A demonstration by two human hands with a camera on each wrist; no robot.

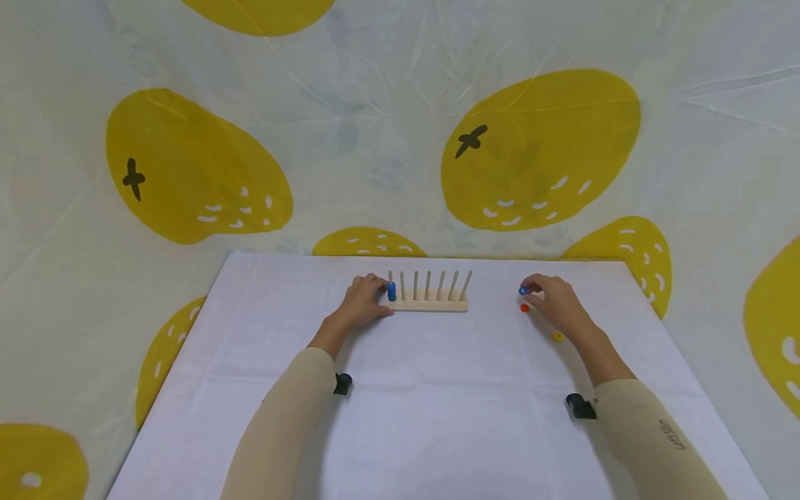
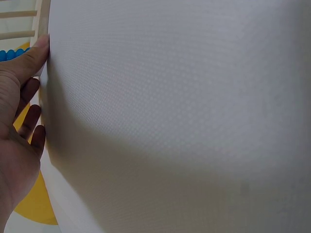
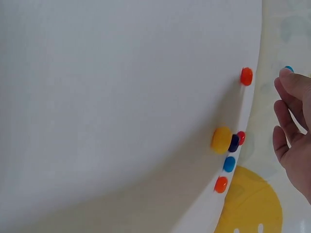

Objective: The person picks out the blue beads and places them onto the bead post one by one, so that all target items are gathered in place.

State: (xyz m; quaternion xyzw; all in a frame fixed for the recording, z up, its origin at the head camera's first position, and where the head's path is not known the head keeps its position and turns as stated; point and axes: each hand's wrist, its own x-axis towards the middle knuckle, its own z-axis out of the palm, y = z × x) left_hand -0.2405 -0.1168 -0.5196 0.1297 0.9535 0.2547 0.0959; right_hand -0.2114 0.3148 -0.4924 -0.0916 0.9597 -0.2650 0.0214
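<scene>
A wooden peg rack [image 1: 431, 305] with several upright pegs stands near the table's far edge. On its leftmost peg sits a stack of blue beads [image 1: 391, 291], also seen at the edge of the left wrist view. My left hand [image 1: 362, 302] holds the rack's left end, its thumb against the front of the base. Off to the right, my right hand [image 1: 556, 300] pinches a single blue bead [image 1: 523, 291] between thumb and fingertips, raised above the table. Just below that hand lies a red-orange bead [image 1: 524, 307]; a yellow bead [image 1: 558, 337] is nearer its wrist.
In the right wrist view, a dark bead [image 3: 233, 143], a red bead [image 3: 241, 138], a blue bead [image 3: 229, 164] and an orange bead [image 3: 221, 184] lie beyond the yellow one. A white cloth [image 1: 450, 417] covers the table, and a fruit-patterned curtain [image 1: 375, 139] hangs behind it.
</scene>
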